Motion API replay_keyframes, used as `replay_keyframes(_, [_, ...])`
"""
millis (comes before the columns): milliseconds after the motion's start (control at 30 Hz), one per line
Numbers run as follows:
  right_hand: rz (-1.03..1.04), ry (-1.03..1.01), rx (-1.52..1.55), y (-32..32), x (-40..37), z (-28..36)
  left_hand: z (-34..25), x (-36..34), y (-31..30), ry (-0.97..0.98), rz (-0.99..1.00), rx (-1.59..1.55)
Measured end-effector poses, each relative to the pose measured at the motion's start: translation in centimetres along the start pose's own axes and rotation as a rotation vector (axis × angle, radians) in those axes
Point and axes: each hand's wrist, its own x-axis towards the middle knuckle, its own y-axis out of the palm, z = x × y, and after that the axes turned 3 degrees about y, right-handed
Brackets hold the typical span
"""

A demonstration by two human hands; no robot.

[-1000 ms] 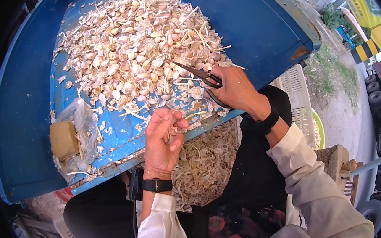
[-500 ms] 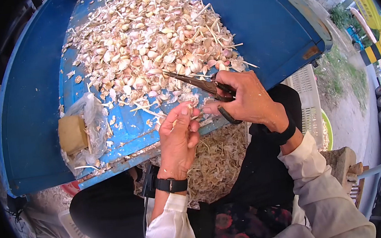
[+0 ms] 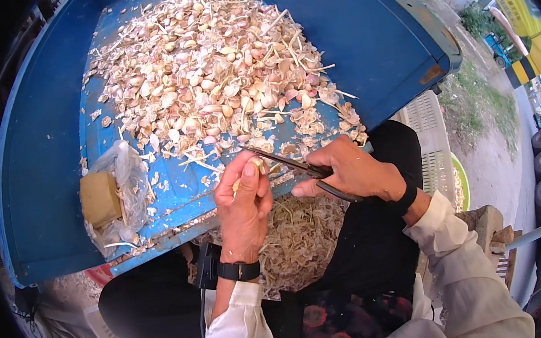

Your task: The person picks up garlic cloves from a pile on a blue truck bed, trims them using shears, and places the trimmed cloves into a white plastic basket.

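The left hand (image 3: 242, 201) grips a garlic clove (image 3: 256, 166) at the tabletop (image 3: 175, 191) edge, the right hand (image 3: 349, 171) at its 3 o'clock grips scissors (image 3: 283, 161) whose blades reach the clove, and the garlic pile (image 3: 208, 64) lies at 12 o'clock.

I see garlic pile (image 3: 208, 64) on table (image 3: 174, 186) behind hands | bagged block (image 3: 101, 198) left of left hand (image 3: 244, 204), clove (image 3: 256, 164) in its fingers (image 3: 237, 170) | scissors (image 3: 290, 166) in right hand (image 3: 349, 171) beside it | husks (image 3: 303, 234) below table edge
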Motion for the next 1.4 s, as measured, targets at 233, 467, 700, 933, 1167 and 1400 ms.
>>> replay_keyframes(233, [-0.506,0.327,-0.179,-2.4,7.1,-5.5,0.1,0.3,0.3,-0.121,0.057,-0.254])
replay_keyframes(467, [-0.463,0.397,-0.049,-3.1,6.3,-2.2,1.0,1.8,0.2,-0.333,-0.045,-0.295])
replay_keyframes(700, [-0.406,0.169,-0.191,-3.6,9.0,-5.8,1.3,2.9,1.6,-0.338,-0.155,-0.377])
replay_keyframes(933, [-0.48,0.22,-0.202,-2.8,7.7,-4.9,1.5,2.6,0.0,-0.344,-0.075,-0.445])
replay_keyframes(1167, [-0.318,0.102,0.125,-3.3,8.1,-3.7,0.8,2.8,2.5,-0.311,-0.19,-0.419])
replay_keyframes(1400, [-0.318,-0.001,-0.309,-2.1,9.9,-6.2,2.0,2.8,-0.3,-0.347,-0.063,-0.576])
